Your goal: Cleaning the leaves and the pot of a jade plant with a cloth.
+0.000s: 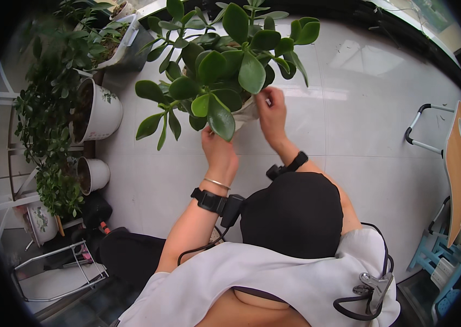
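Note:
A jade plant [212,66] with thick, glossy green leaves spreads in front of me. Part of its whitish pot [247,113] shows below the leaves. On the pot's right side, my right hand [272,113] is closed, its fingers curled at the upper edge. My left hand [220,151] reaches up at the pot's near left, under the foliage. Leaves cover most of its fingers, so its grip is hidden. Black straps with small devices sit on both wrists, and a thin bangle [217,183] is on the left one.
White plant pots [102,111] with leafy plants line the left, beside a metal-framed rack [59,272]. Pale glossy tiles [367,125] cover the floor. A folding table with a wooden top [458,169] stands on edge at the right, near a light-blue stool [432,253]. My black-clad knee [293,215] is close below my hands.

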